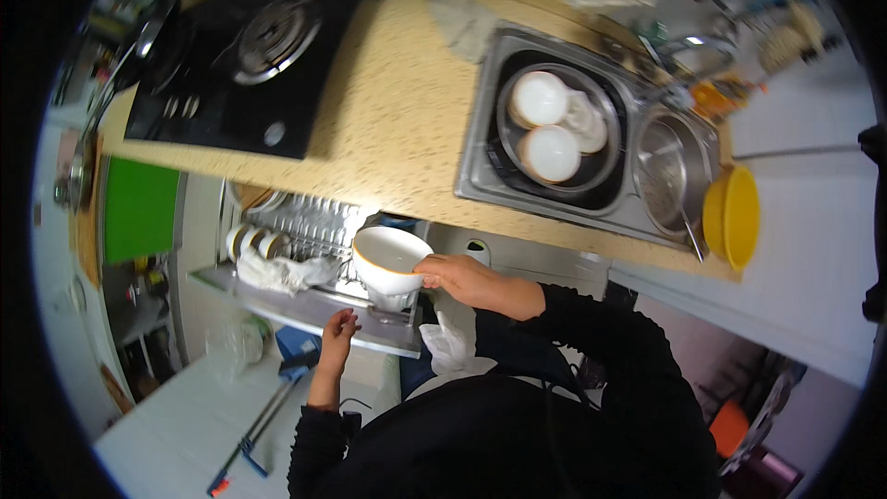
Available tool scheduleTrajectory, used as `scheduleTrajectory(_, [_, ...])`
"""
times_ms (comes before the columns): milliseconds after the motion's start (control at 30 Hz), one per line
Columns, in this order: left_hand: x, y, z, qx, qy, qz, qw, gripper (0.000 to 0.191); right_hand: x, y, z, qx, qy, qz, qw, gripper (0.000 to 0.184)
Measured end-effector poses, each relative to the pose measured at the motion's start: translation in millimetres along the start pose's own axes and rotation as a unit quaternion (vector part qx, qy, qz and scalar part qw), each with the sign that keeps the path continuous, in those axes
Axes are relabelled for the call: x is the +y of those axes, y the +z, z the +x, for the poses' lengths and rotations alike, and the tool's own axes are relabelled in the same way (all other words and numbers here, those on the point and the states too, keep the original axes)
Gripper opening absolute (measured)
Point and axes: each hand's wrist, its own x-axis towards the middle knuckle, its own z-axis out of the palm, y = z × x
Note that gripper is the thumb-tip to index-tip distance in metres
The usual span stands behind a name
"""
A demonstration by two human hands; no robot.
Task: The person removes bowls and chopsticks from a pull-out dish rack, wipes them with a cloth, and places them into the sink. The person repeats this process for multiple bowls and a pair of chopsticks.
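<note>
My right hand [454,277] grips the rim of a white bowl with an orange edge [392,260], held over the right end of an open pull-out dish rack [312,222]. Part of another pale dish or bowl [389,300] shows just under it. My left hand [341,327] is near the front edge of the rack, its fingers slightly curled and nothing seen in them. In the rack, to the left, several small orange-rimmed bowls [258,241] stand on their sides, with a white cloth [285,273] lying in front of them.
A steel sink [478,159] holds a round basin [511,145] with white bowls [540,98] and a cloth [585,121]. Beside it are a strainer [658,180] and a yellow basin [731,218]. A gas hob [229,111] is at the left; the open rack juts out below the counter [388,111].
</note>
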Motion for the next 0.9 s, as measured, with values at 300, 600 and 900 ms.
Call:
scheduleTrajectory(300, [54.8, 72.9, -15.9, -0.036, -0.077, 0.000, 0.996, 0.032, -3.8, -137.5, -112.3, 0.220, 0.060, -0.006, 0.974, 0.024])
scheduleTrajectory(600, [219.0, 229.4, 13.3, -0.239, -0.058, -0.109, 0.963, 0.068, -32.2, -153.3, -127.1, 0.067, -0.102, -0.283, 0.951, 0.022])
scheduleTrajectory(900, [209.3, 246.0, 2.8, -0.177, -0.095, -0.110, 0.973, 0.072, 34.6, -203.4, -109.7, 0.131, -0.062, 0.025, 0.989, 0.032])
